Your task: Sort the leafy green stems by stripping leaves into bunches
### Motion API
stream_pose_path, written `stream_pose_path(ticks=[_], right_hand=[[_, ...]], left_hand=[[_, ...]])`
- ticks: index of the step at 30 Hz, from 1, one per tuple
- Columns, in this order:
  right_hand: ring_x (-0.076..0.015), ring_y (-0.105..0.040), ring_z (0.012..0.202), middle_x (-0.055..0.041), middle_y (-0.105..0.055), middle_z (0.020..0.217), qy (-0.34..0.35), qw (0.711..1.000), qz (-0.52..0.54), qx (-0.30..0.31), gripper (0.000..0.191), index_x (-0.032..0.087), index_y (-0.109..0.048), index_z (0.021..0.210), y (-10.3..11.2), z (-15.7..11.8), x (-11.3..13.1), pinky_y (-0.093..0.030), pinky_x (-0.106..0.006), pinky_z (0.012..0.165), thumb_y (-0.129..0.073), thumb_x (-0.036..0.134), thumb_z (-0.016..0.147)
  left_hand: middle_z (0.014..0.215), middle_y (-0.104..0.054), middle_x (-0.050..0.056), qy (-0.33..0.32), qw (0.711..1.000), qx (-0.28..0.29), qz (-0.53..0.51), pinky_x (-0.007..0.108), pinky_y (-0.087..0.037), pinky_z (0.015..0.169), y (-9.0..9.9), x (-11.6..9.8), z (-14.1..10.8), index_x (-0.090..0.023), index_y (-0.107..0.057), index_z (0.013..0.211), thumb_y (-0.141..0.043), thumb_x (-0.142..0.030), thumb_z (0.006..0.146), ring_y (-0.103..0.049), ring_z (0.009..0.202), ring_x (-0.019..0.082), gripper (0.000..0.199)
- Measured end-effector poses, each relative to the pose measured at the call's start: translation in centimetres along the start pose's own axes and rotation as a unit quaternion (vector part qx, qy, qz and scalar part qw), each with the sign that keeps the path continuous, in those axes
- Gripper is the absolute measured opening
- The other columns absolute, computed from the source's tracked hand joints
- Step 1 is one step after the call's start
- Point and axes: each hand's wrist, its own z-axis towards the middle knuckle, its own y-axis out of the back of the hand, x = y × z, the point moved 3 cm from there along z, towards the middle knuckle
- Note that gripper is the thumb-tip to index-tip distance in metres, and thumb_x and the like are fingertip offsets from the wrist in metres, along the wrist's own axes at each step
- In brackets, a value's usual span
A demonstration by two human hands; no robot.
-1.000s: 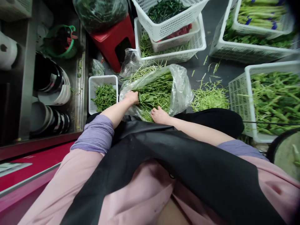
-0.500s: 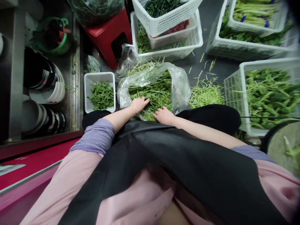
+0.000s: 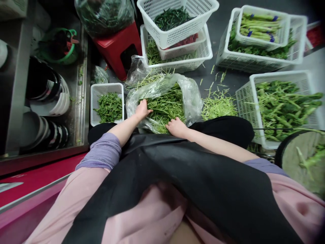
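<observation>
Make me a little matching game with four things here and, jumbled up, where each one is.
Things
1. Left hand
2. Red stool
3. Tied stalks
4. Round green basket

Places
A. On the metal surface at the left
B. In a small white basket set in a larger one
C. At the left side of the greens in the open clear bag
D. Beneath a full plastic bag

Pairs: 1-C, 2-D, 3-B, 4-A
</observation>
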Motion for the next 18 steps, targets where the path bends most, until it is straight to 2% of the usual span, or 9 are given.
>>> stream_pose_path(ticks=[2, 4, 6, 8, 13, 16, 18], right_hand=[[-0.0283, -0.056, 0.105, -0.0185, -0.066, 0.110, -0.026, 0.999, 0.004, -0.019, 0.036, 0.010, -0.064, 0.113, 0.5, 0.2, -0.1, -0.033, -0.041, 0.087, -0.033, 0.012, 0.094], [-0.0290, -0.056, 0.104, -0.0191, -0.066, 0.111, -0.038, 0.998, 0.007, -0.049, 0.040, 0.008, -0.060, 0.120, 1.0, 0.7, -0.1, -0.033, -0.042, 0.086, -0.030, 0.012, 0.095], [-0.0292, -0.055, 0.105, -0.0192, -0.065, 0.113, -0.019, 0.996, 0.010, -0.081, 0.046, 0.007, -0.049, 0.135, 1.5, 1.8, 0.2, -0.034, -0.042, 0.086, -0.026, 0.013, 0.096], [-0.0290, -0.052, 0.109, -0.0198, -0.062, 0.120, 0.020, 0.995, 0.011, -0.098, 0.051, 0.007, -0.038, 0.145, 1.6, 3.2, 0.7, -0.034, -0.042, 0.086, -0.022, 0.014, 0.097], [-0.0282, -0.045, 0.120, -0.0181, -0.044, 0.146, 0.058, 0.997, 0.011, -0.054, 0.055, 0.012, -0.034, 0.148, 0.5, 6.4, 1.4, -0.036, -0.043, 0.090, -0.019, 0.015, 0.095], [-0.0293, -0.043, 0.124, -0.0167, -0.038, 0.150, 0.054, 0.998, 0.006, -0.020, 0.057, 0.013, -0.031, 0.150, -0.2, 6.9, 1.6, -0.039, -0.044, 0.089, -0.019, 0.015, 0.095], [-0.0297, -0.043, 0.123, -0.0176, -0.041, 0.148, 0.055, 0.998, 0.005, -0.018, 0.057, 0.012, -0.030, 0.150, -0.4, 6.8, 1.8, -0.041, -0.044, 0.089, -0.019, 0.014, 0.094]], left_hand=[[0.133, -0.050, 0.021, 0.021, 0.999, 0.010, 0.031, 0.033, -0.047, 0.094, 0.0, 1.0, -0.4, -0.013, -0.041, 0.131, -0.069, -0.041, 0.079, -0.059, 0.116, 0.029, 0.065], [0.132, -0.051, 0.021, 0.040, 0.996, 0.040, 0.069, 0.034, -0.049, 0.093, -0.1, 1.8, -0.7, -0.014, -0.044, 0.129, -0.071, -0.035, 0.077, -0.061, 0.114, 0.030, 0.063], [0.128, -0.054, 0.021, 0.042, 0.992, 0.067, 0.102, 0.035, -0.049, 0.092, -0.1, 2.2, -0.8, -0.014, -0.047, 0.128, -0.069, -0.031, 0.078, -0.061, 0.113, 0.031, 0.058], [0.125, -0.055, 0.021, 0.032, 0.989, 0.067, 0.131, 0.038, -0.050, 0.092, 0.0, 2.1, -0.6, -0.014, -0.050, 0.127, -0.067, -0.029, 0.078, -0.060, 0.114, 0.031, 0.054], [0.129, -0.050, 0.020, 0.020, 0.986, 0.021, 0.165, 0.040, -0.048, 0.094, 0.5, 1.0, -0.3, -0.018, -0.056, 0.122, -0.068, -0.030, 0.074, -0.055, 0.118, 0.031, 0.051], [0.128, -0.051, 0.020, 0.002, 0.985, 0.009, 0.172, 0.039, -0.046, 0.096, 1.0, 0.8, -0.4, -0.017, -0.056, 0.121, -0.071, -0.035, 0.069, -0.055, 0.117, 0.032, 0.058], [0.126, -0.054, 0.020, -0.019, 0.984, 0.015, 0.179, 0.038, -0.046, 0.096, 1.3, 0.7, -0.4, -0.015, -0.054, 0.123, -0.071, -0.037, 0.068, -0.057, 0.116, 0.032, 0.061]])
